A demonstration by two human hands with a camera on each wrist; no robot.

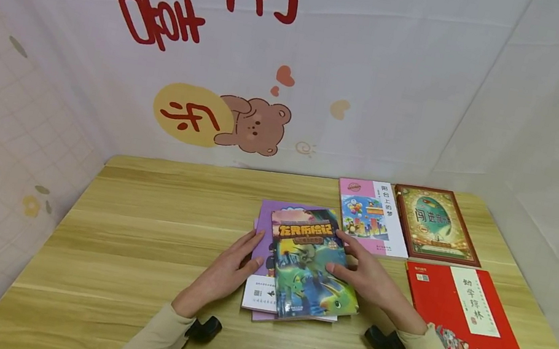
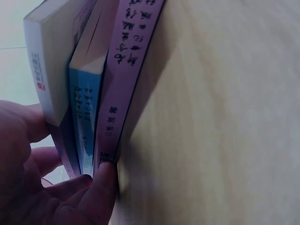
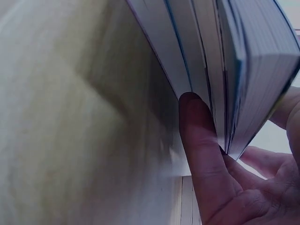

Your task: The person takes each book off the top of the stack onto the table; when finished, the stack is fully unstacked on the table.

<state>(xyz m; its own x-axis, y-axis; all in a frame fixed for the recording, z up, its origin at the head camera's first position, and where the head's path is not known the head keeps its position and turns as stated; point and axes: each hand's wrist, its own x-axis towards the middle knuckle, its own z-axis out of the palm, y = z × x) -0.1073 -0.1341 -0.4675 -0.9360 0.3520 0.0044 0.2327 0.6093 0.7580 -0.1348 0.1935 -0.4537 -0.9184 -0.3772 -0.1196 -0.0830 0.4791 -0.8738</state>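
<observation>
A small stack of books lies at mid-table, topped by a colourful green and blue dinosaur book [image 1: 305,266] set askew over a purple book [image 1: 267,213]. My left hand [image 1: 224,272] touches the stack's left side. Its fingertips press against the spines in the left wrist view, among them a blue spine [image 2: 84,126] and a pinkish-purple spine [image 2: 115,89]. On the opposite side, my right hand [image 1: 372,279] has its thumb resting on the dinosaur cover. In the right wrist view one straight finger [image 3: 201,140] presses along the page edges [image 3: 164,42].
Behind the stack on the right lie a pink-and-white book [image 1: 374,219] and a brown-bordered book [image 1: 436,224]. A large red book [image 1: 484,348] sits near the right edge, partly under my right sleeve. A white printed cloth [image 1: 386,81] hangs behind the wooden table [image 1: 152,227].
</observation>
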